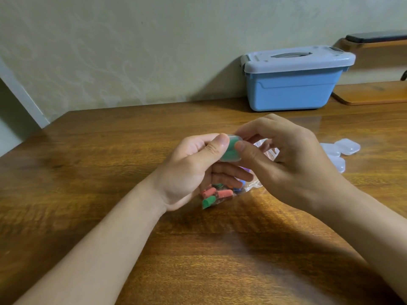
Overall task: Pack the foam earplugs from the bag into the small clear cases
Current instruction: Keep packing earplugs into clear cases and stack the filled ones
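Observation:
A small clear case [231, 148] with green earplugs inside is held above the table's middle, pinched between both hands. My left hand [193, 170] grips its left side with thumb on top. My right hand [284, 159] presses its right side with thumb and fingers. Beneath the hands lies a clear plastic bag [222, 194] with several pink, green and blue foam earplugs; my hands hide most of it. A few more small clear cases [339, 150] lie on the table to the right of my right hand.
A blue storage box [293, 84] with a pale lid stands at the back right against the wall. A wooden shelf stand [374, 93] sits beside it, with a dark flat device [376, 37] on its upper level. The wooden table [110, 161] ends at the left.

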Motion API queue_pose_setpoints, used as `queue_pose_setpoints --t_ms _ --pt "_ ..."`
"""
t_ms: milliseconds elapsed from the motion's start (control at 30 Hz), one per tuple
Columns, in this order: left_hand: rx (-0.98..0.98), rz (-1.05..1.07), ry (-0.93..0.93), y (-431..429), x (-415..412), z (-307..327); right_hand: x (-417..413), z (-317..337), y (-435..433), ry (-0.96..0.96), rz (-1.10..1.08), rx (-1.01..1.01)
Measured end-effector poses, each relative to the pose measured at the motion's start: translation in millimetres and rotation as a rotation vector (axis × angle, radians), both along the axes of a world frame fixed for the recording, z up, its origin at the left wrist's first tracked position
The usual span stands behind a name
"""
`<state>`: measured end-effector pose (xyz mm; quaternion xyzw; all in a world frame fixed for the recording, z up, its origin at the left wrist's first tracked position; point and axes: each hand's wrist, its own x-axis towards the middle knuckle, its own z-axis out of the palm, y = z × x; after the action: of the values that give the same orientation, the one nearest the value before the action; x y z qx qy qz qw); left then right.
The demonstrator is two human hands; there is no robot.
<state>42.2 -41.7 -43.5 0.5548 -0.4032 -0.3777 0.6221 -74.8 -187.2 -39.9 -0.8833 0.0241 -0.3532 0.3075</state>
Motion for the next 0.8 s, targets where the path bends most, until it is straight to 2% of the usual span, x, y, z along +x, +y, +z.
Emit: queue_pose_setpoints --t_ms 300,467,633,800 --pt "-0.034 -0.029 0.008 0 3 -2 -2 3 3 -0.014 0.020 0.036" --pt "-0.134 0.154 -0.043 -2 5 -1 -2 4 2 -0.074 -0.095 0.001" --pt "-0.137 0.448 -0.296 -3 16 -7 -3 13 -11 -0.142 -0.283 0.043" --pt "-0.008 0.571 -0.578 -9 22 -13 -1 16 -25 -0.146 -0.417 0.008"
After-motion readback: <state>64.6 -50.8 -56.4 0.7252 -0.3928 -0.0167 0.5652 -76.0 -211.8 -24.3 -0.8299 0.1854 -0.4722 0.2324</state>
